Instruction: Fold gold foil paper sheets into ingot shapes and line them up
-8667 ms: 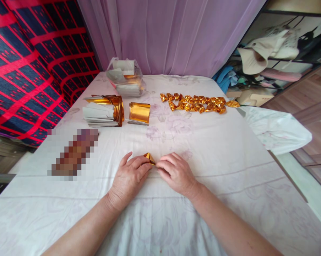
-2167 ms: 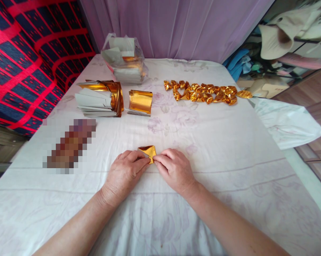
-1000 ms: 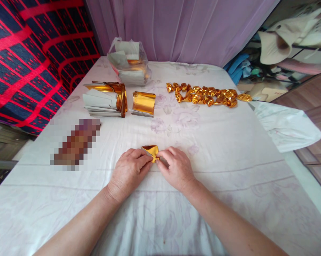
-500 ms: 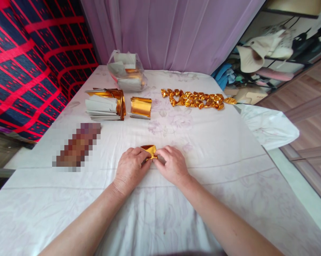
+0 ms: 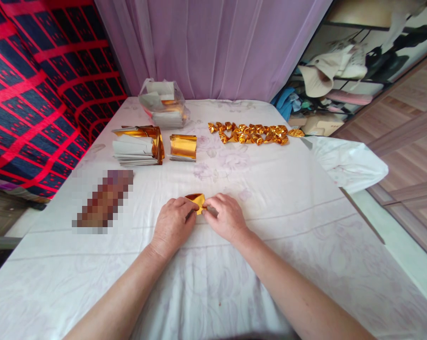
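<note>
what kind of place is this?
Likely a home bedroom: the work surface looks like a bed under a floral sheet, with a purple curtain behind and hats and clothes on open shelves at right.

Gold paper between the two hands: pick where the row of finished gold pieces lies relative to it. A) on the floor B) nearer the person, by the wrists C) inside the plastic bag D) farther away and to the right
D: the row of folded gold pieces lies on the white cloth beyond and to the right of the gold paper pinched by the left hand and right hand.
</note>
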A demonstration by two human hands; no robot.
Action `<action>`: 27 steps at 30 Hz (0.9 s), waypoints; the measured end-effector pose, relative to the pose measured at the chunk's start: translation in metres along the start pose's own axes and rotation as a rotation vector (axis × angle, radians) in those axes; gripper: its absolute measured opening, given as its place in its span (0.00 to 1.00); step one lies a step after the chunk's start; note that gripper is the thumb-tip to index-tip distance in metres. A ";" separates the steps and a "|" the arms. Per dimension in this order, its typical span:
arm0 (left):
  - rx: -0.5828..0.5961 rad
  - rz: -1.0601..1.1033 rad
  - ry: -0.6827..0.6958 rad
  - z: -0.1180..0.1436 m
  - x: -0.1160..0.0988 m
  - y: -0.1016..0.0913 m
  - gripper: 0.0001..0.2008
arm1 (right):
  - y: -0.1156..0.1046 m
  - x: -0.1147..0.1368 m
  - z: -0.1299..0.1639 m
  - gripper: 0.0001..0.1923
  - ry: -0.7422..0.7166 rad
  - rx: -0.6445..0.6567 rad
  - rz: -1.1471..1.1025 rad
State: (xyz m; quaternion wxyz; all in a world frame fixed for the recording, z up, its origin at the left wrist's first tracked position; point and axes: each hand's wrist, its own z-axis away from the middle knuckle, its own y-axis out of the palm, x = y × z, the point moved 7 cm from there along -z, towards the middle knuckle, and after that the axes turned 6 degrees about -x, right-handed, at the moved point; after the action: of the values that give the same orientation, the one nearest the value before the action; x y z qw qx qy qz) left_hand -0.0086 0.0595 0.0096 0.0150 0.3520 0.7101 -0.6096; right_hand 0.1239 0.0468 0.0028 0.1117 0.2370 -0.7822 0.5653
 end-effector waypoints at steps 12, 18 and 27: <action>-0.086 0.117 -0.089 0.005 0.011 -0.012 0.24 | -0.001 0.000 0.000 0.03 -0.008 -0.009 -0.003; -0.001 0.055 -0.247 0.004 0.034 -0.029 0.16 | -0.001 0.000 0.000 0.02 -0.025 -0.019 0.000; 0.052 -0.001 0.006 0.003 0.022 -0.024 0.13 | -0.002 0.002 0.001 0.02 -0.021 -0.029 0.020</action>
State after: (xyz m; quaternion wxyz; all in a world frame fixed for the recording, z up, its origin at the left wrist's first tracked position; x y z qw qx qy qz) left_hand -0.0385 0.0668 0.0191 0.0033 0.3538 0.6944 -0.6266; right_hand 0.1239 0.0444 0.0050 0.1011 0.2335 -0.7939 0.5523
